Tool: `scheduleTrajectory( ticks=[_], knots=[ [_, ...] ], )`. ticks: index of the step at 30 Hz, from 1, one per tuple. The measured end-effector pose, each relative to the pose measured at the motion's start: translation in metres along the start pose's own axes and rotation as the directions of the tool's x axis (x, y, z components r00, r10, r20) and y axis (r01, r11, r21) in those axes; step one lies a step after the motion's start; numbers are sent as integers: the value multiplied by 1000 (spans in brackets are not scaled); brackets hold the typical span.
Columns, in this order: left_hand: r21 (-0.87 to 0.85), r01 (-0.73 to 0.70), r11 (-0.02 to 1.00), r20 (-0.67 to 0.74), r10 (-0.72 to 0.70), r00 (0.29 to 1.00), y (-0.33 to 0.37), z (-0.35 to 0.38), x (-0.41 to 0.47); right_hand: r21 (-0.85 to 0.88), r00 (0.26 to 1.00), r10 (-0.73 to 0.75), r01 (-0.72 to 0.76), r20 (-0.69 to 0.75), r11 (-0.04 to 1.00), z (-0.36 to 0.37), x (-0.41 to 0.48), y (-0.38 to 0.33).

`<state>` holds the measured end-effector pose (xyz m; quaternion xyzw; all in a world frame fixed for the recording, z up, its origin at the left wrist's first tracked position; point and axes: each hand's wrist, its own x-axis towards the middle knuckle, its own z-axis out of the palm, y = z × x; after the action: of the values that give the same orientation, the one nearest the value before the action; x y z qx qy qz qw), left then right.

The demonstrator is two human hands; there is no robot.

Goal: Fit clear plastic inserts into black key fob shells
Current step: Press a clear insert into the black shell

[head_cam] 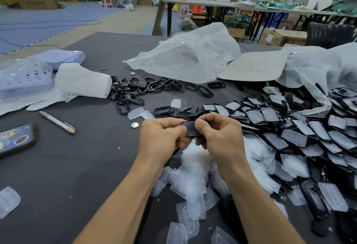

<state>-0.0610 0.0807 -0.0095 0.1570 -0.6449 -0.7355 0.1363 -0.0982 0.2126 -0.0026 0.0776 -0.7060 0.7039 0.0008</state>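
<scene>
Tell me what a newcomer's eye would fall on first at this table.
First come the two hands at the centre: the left hand and the right hand both pinch one black shell above the dark table. Next is the big heap of shells with clear inserts spreading along the right side, and the loose pile of clear inserts under the wrists. Behind, a crumpled white bag lies toward the far edge.
</scene>
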Motion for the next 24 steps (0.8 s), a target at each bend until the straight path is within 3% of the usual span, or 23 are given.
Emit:
scheduleTrajectory(
  ticks=[11, 18, 24],
  knots=[
    [209, -120, 971, -22, 128, 992, -5, 1, 3, -49, 998, -41, 43, 41, 998, -1, 1, 3],
    [57, 16, 998, 32, -18, 999, -2, -1, 3, 86, 987, 128, -137, 95, 987, -12, 7, 2],
    [-109, 158, 981, 162, -139, 977, 6, -5, 3, 73, 994, 106, -108, 33, 991, -13, 10, 4]
  ],
)
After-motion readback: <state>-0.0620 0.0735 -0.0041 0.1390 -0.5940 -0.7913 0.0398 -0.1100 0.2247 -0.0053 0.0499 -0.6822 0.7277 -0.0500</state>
